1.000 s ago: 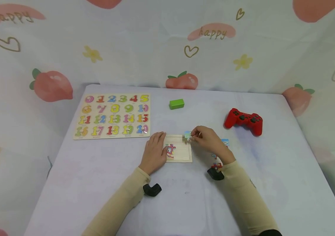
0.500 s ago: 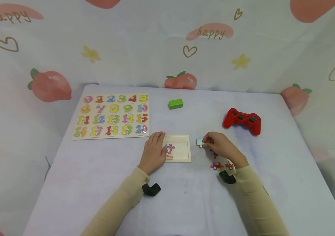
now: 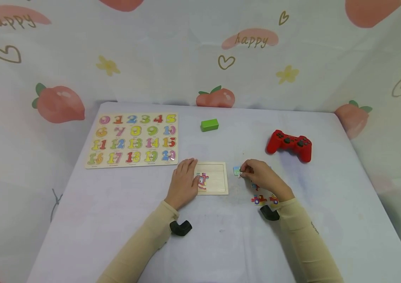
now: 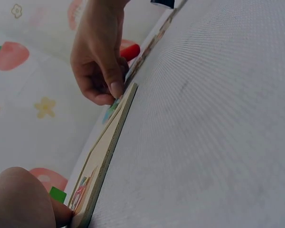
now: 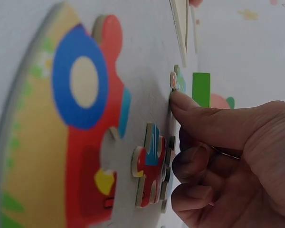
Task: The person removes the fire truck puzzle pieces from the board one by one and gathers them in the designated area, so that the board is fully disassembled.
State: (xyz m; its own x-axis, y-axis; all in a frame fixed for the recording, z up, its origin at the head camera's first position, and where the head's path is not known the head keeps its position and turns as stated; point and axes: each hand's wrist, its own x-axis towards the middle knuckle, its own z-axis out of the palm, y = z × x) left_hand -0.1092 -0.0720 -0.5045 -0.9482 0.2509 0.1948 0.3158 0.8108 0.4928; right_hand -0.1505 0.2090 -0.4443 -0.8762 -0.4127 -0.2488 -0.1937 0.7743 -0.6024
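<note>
My left hand (image 3: 183, 181) rests on the left side of a small wooden puzzle tray (image 3: 218, 184), its fingers extended along the edge. Inside the tray lies a joined pink-and-red picture part (image 3: 203, 181), partly covered by the thumb. Just right of the tray, my right hand (image 3: 262, 175) pinches a light blue-green jigsaw piece (image 3: 237, 171) between thumb and fingers, low at the tabletop. The right wrist view shows the thumb (image 5: 194, 107) against that piece (image 5: 178, 80). Near the right wrist lie loose jigsaw pieces, one with a red vehicle and blue wheel (image 3: 258, 200); others are partly hidden by the hand.
A wooden number board (image 3: 134, 137) with 0 to 20 lies at the back left. A green block (image 3: 209, 125) sits behind the tray, and a red game controller (image 3: 288, 145) at the back right. A patterned cloth (image 3: 165, 51) hangs behind the table.
My right hand has carried the blue-green jigsaw piece from over the tray's far right corner to the table right of it, then shifted slightly left. The left hand has stayed on the tray.
</note>
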